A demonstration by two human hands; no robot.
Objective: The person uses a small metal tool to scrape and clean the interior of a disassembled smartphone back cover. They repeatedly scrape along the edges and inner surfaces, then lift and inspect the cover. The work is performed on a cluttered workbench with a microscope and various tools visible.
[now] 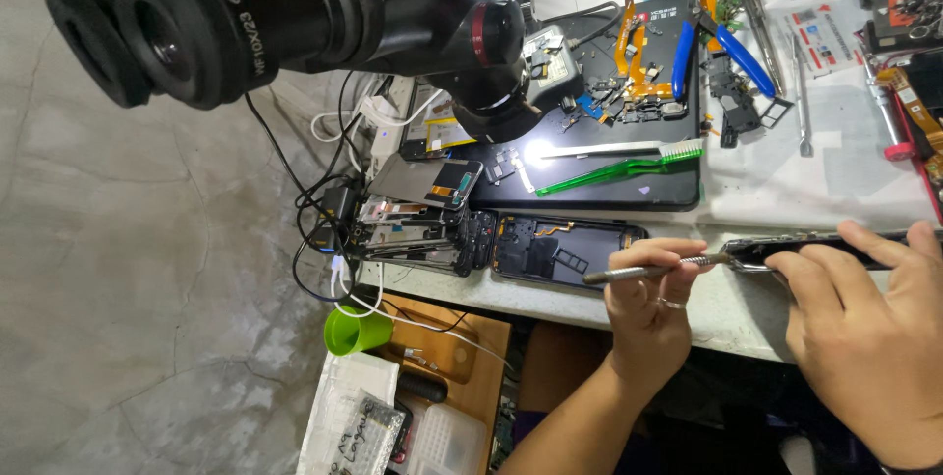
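Note:
My left hand (648, 310) is closed around a thin metal prying tool (643, 270) held level, with a ring on one finger. The tool's tip touches the left end of a dark phone (786, 247) lying at the white bench's front edge. My right hand (869, 337) grips that phone from the near side, fingers curled over its top. The phone's right end runs out of view.
A black microscope (295, 3) hangs over the upper left. On the black mat (678, 195) lie a green toothbrush (619, 168), flex cables and small parts. Blue-handled pliers (732, 48), an opened phone frame (565, 249), stacked phone parts (422, 224), cables and a green cup (354, 331) surround it.

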